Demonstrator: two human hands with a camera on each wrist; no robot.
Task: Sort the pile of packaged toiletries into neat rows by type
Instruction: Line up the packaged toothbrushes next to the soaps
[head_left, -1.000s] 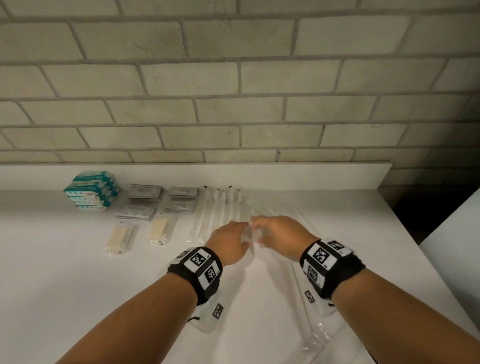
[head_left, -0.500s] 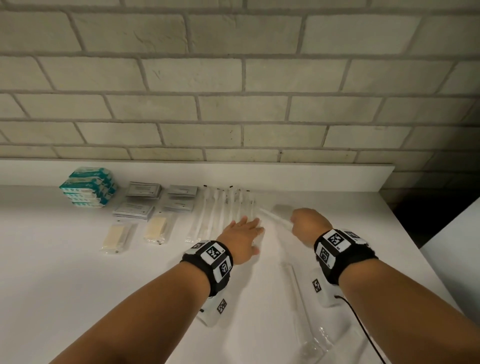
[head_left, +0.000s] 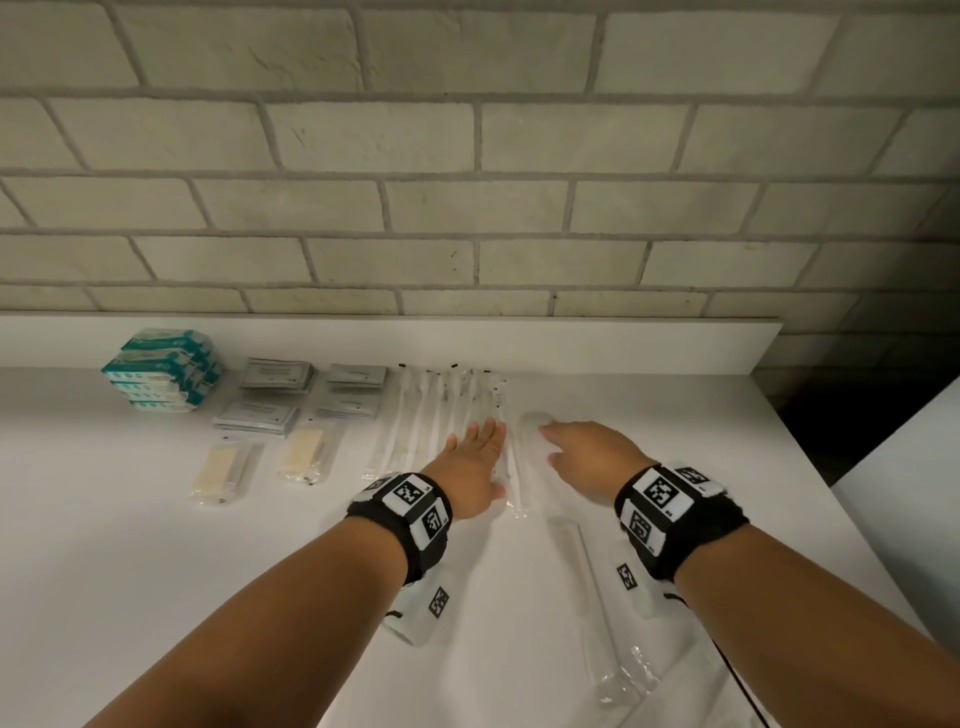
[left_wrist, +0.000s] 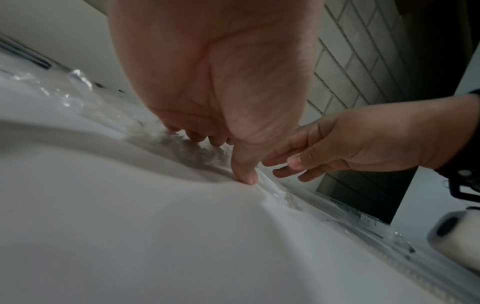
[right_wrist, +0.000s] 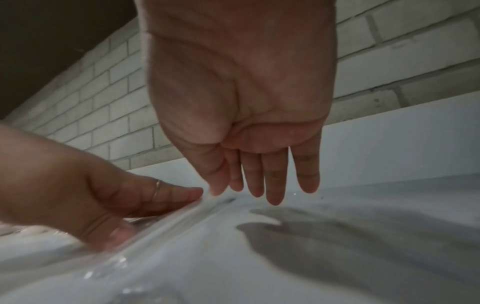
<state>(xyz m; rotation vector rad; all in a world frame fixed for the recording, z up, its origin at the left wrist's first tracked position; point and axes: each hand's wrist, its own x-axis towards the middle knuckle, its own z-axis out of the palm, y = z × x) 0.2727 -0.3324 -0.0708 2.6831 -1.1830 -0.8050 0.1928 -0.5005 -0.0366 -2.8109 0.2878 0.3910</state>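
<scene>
My left hand (head_left: 475, 475) lies flat, fingers straight, on the wrapped toothbrushes (head_left: 431, 415); my right hand (head_left: 589, 457) hovers slack, holding nothing. Sachet (head_left: 278, 375) print is unreadable.

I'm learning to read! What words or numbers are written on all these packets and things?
Nothing here reads clearly.
Teal packs: print too small to read.
Grey sachets: a faint line of text, too blurred to read.
Wristbands: black-and-white square code patterns, with tiny marks beside them too small to read.
Soap bars and clear toothbrush sleeves: no legible text.
</scene>
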